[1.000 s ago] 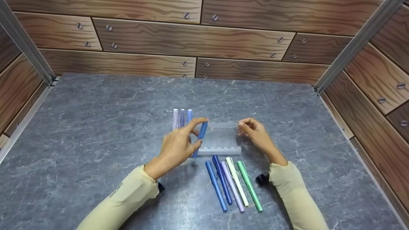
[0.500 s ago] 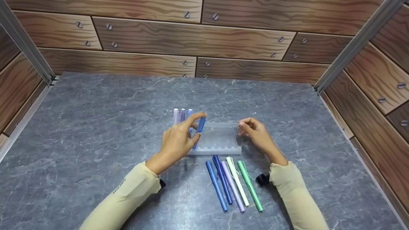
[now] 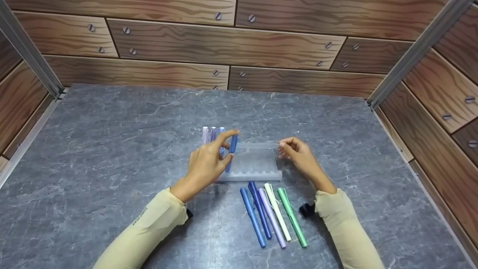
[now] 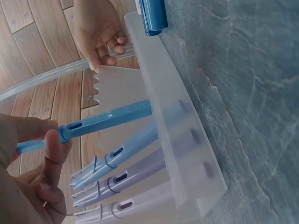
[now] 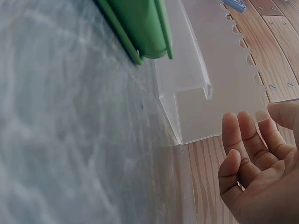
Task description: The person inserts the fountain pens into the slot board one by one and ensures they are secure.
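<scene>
My left hand [image 3: 206, 160] pinches a blue pen [image 4: 107, 120] between thumb and fingers. The pen is tilted, its lower end at the front ledge of a frosted clear pen stand [image 3: 257, 160]. Three pens lie side by side in the stand's left part: a light blue pen [image 4: 119, 154], a purple pen [image 4: 126, 178] and a pale lilac pen [image 4: 135, 200]. In the head view the left hand partly covers them. At the stand's upper right corner, my right hand [image 3: 298, 155] pinches the edge between thumb and fingers.
In front of the stand several pens lie on the grey marbled table [image 3: 112, 142]: a blue pen [image 3: 253, 217], a dark blue pen [image 3: 260, 211], a lilac pen [image 3: 272, 218], a cream pen [image 3: 277, 212] and a green pen [image 3: 292, 217]. Wood-patterned walls [image 3: 224, 45] surround the table.
My left hand has moved slightly up and left with the blue pen, bringing its lower end from in front of the stand to the ledge. The right hand has stayed at the corner.
</scene>
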Action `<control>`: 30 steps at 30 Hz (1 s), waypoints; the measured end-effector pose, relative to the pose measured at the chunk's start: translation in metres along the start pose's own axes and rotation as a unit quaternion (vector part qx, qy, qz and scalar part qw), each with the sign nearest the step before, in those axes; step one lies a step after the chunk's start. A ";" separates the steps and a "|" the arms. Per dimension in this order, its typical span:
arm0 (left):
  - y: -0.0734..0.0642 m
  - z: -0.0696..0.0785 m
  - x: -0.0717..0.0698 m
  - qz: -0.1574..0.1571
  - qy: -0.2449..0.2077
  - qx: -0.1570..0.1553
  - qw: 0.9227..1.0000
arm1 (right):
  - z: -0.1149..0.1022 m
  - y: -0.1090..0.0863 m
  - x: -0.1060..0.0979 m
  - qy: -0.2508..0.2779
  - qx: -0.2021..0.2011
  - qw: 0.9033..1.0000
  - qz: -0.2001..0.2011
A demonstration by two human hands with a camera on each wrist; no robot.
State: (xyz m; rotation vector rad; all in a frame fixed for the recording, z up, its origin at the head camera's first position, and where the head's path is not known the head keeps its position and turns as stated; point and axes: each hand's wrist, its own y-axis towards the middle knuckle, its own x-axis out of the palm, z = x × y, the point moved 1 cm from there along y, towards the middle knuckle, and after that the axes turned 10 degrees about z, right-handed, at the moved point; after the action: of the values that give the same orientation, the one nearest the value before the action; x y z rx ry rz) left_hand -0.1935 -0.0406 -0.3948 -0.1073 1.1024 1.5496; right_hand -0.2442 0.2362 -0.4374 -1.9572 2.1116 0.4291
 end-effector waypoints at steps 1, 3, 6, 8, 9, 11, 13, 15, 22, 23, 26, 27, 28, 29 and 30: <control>0.000 0.000 0.000 0.000 0.000 -0.002 1.000 | 0.000 0.000 0.000 0.003 0.001 1.000 0.000; -0.001 -0.001 0.001 -0.002 0.001 -0.008 1.000 | 0.000 0.000 0.000 0.009 -0.001 1.000 0.001; -0.001 -0.002 0.002 -0.009 0.000 -0.019 1.000 | 0.001 0.000 0.001 0.018 -0.009 1.000 0.004; -0.001 -0.002 0.003 -0.016 -0.002 -0.026 1.000 | 0.001 0.000 0.001 0.020 -0.014 1.000 0.006; -0.001 -0.003 0.004 -0.020 -0.002 -0.030 0.999 | 0.002 0.000 0.001 0.019 -0.015 1.000 0.006; 0.000 -0.004 0.004 -0.028 0.001 -0.038 0.999 | 0.003 0.000 0.001 0.015 -0.017 1.000 0.004; 0.000 -0.005 0.005 -0.036 0.004 -0.046 0.998 | 0.002 -0.001 0.000 0.011 -0.017 1.000 0.003; 0.001 -0.006 0.005 -0.046 0.009 -0.052 0.998 | 0.002 -0.001 0.000 0.007 -0.018 1.000 0.001; 0.002 -0.010 0.007 -0.062 0.014 -0.041 0.997 | -0.015 -0.010 0.001 0.004 -0.002 1.000 -0.004; 0.001 -0.011 0.007 -0.063 0.013 -0.037 0.997 | -0.016 -0.010 0.001 0.006 0.002 1.000 -0.003; 0.002 -0.011 0.007 -0.065 0.015 -0.029 0.997 | -0.009 -0.006 0.000 0.006 0.003 1.000 -0.004; 0.002 -0.011 0.007 -0.066 0.015 -0.028 0.997 | -0.007 -0.004 0.000 0.005 0.002 1.000 -0.003; 0.002 -0.011 0.007 -0.066 0.016 -0.027 0.997 | -0.004 -0.003 0.000 0.004 0.000 1.000 -0.003; 0.002 -0.010 0.007 -0.066 0.017 -0.026 0.997 | -0.003 -0.002 -0.001 0.003 -0.002 1.000 -0.002; 0.003 -0.010 0.007 -0.065 0.019 -0.027 0.997 | -0.002 -0.001 -0.001 0.001 -0.006 1.000 -0.001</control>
State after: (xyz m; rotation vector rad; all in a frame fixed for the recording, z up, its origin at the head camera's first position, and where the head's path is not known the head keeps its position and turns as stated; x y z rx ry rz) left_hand -0.2028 -0.0418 -0.4031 -0.2418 1.0636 1.4661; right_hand -0.2427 0.2363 -0.4356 -1.9674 2.1121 0.4394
